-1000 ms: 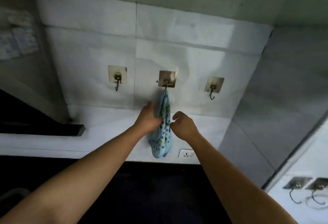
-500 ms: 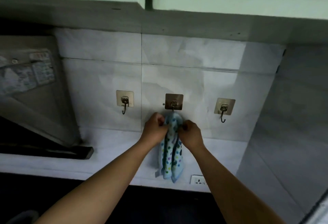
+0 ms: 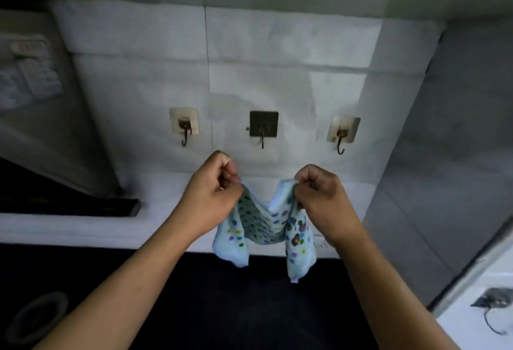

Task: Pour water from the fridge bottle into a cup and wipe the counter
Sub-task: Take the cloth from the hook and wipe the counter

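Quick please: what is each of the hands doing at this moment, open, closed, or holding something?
Left hand: closed, holding one edge of the dotted cloth.
Right hand: closed, holding the cloth's other edge.

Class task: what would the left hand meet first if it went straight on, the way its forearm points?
Probably the tiled wall, near the middle hook. The left hand, gripping the spotted cloth, points up and away toward it, and nothing shows between them. Depth is unclear, so the hook itself may come first.
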`<state>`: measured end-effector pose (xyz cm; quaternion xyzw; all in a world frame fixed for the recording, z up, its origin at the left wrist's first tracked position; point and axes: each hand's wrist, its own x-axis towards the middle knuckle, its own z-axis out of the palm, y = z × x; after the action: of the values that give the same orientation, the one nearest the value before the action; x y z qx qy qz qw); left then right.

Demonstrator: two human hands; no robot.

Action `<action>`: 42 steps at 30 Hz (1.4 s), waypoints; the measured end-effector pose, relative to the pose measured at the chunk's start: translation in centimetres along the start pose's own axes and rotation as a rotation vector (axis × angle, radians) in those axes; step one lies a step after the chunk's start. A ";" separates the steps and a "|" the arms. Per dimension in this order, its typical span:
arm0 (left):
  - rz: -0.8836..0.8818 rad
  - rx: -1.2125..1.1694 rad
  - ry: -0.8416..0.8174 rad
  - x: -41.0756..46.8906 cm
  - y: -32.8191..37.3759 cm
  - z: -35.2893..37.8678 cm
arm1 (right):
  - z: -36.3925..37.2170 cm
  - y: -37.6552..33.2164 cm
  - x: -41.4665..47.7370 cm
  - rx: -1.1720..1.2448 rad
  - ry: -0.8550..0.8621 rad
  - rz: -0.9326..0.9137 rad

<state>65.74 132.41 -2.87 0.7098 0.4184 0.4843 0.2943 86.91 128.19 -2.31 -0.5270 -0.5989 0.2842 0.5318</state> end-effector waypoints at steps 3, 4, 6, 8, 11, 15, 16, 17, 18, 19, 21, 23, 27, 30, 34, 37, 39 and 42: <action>-0.197 0.074 -0.057 -7.5 -5.7 1.5 | 2.7 5.8 -5.2 -0.014 -0.165 0.140; -0.269 0.104 -0.064 -10.5 -7.7 2.2 | 3.8 8.2 -7.3 -0.029 -0.204 0.209; -0.421 0.189 -0.105 -16.4 -11.1 3.4 | 6.0 13.4 -11.4 -0.110 -0.263 0.347; -0.585 0.254 -0.184 -21.9 -13.9 4.4 | 8.0 18.1 -15.8 -0.205 -0.335 0.481; -0.786 0.359 -0.249 -28.3 -17.7 5.4 | 10.3 22.9 -22.0 -0.331 -0.497 0.542; -0.892 0.461 -0.322 -33.9 -21.4 7.6 | 12.4 27.4 -27.5 -0.417 -0.845 0.443; -0.916 0.502 -0.369 -35.1 -22.2 8.2 | 12.8 28.5 -28.6 -0.461 -0.913 0.387; -0.924 0.534 -0.389 -36.2 -22.9 8.9 | 13.1 29.4 -29.5 -0.508 -0.940 0.322; -0.915 0.543 -0.379 -37.1 -23.3 9.5 | 13.5 29.8 -30.1 -0.547 -0.929 0.279; -0.872 0.559 -0.352 -38.0 -23.7 10.1 | 13.9 29.9 -30.6 -0.588 -0.871 0.251; -0.740 0.647 -0.355 -39.2 -24.5 10.9 | 14.5 29.6 -30.5 -0.677 -0.731 0.194; -0.664 0.719 -0.460 -39.5 -25.2 11.4 | 15.2 30.0 -30.3 -0.770 -0.751 0.137; -0.544 0.691 -0.571 -36.8 -27.0 11.6 | 15.7 31.9 -29.7 -0.826 -0.878 0.043; -0.450 0.688 -0.557 -32.2 -29.7 11.5 | 17.0 33.3 -26.2 -0.820 -0.844 0.022; -0.428 0.710 -0.688 -25.3 -32.0 13.5 | 17.1 35.8 -20.2 -0.892 -0.775 0.162; -0.433 0.777 -0.769 -22.0 -31.2 17.6 | 15.1 37.1 -18.2 -0.956 -0.713 0.284; -0.391 0.807 -0.830 -21.6 -29.5 21.1 | 13.0 37.0 -19.1 -0.977 -0.648 0.376; -0.302 0.812 -0.908 -23.4 -27.1 24.4 | 9.7 35.8 -23.2 -0.936 -0.471 0.515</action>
<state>75.88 124.51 -44.22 0.8329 0.4979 -0.1101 0.2150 86.76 118.81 -45.04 -0.7569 -0.6157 0.2190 0.0087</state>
